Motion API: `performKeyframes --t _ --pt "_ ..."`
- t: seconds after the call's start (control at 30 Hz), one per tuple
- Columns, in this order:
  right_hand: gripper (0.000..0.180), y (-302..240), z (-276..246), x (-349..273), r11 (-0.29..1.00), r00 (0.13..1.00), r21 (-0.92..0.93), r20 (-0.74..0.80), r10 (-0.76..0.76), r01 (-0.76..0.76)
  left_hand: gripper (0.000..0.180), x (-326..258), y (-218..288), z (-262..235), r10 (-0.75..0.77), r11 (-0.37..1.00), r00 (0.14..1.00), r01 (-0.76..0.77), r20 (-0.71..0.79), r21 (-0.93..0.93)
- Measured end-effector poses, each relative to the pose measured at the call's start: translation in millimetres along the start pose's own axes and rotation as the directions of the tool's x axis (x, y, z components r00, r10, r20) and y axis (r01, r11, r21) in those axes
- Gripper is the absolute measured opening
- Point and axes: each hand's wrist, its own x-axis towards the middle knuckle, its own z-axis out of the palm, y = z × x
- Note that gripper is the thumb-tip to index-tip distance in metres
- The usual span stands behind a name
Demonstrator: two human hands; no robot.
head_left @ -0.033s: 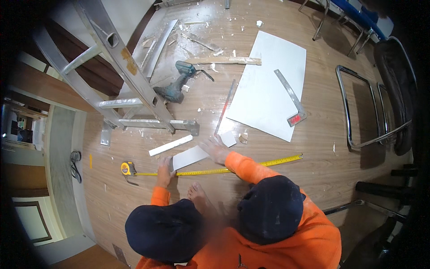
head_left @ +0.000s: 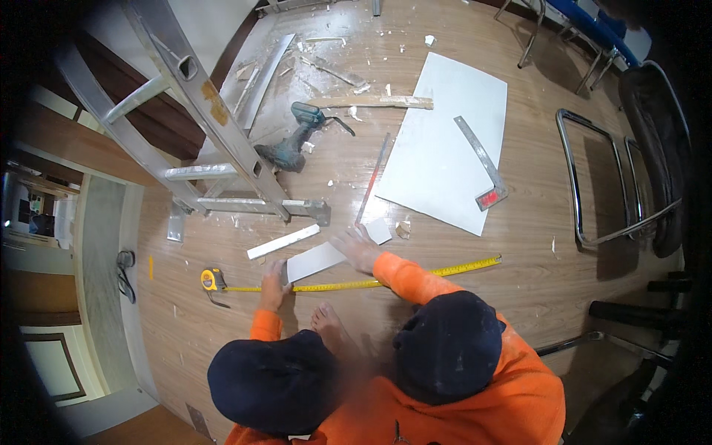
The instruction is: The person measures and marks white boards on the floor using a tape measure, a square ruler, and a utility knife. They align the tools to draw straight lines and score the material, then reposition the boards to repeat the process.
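A short white board strip [head_left: 315, 262] lies slanted on the wood floor in front of me. My left hand [head_left: 274, 287] grips its left end, fingers at the edge. Across the strip's right part lies my right hand [head_left: 357, 251], fingers bent over it. Just beyond those fingertips is the lower end of a thin red and grey blade-like strip [head_left: 371, 180]. A pulled-out yellow tape measure [head_left: 212, 279] stretches along the near side, passing below both hands. Above the strip sits a narrower white piece [head_left: 283, 242], apart from my hands.
A large white panel [head_left: 437, 148] at the right carries a metal square [head_left: 480, 152]. A wooden batten [head_left: 363, 101] overlaps its edge. To the left stand an aluminium ladder [head_left: 215, 111] and a cordless drill [head_left: 285, 152] among scraps. A chair [head_left: 593, 178] is at far right.
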Motion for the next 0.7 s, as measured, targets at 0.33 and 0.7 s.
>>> performKeyframes --t 0.33,0.7 --pt "0.072 9 -7 -2 0.997 0.991 0.071 -0.128 -0.032 0.042 0.081 14 -15 0 -0.074 0.995 0.991 0.080 0.111 -0.051" --pt "0.073 31 -24 -18 0.993 0.983 0.085 -0.161 0.091 -0.078 0.099 4 5 13 -0.089 0.984 0.982 0.061 -0.165 -0.170"
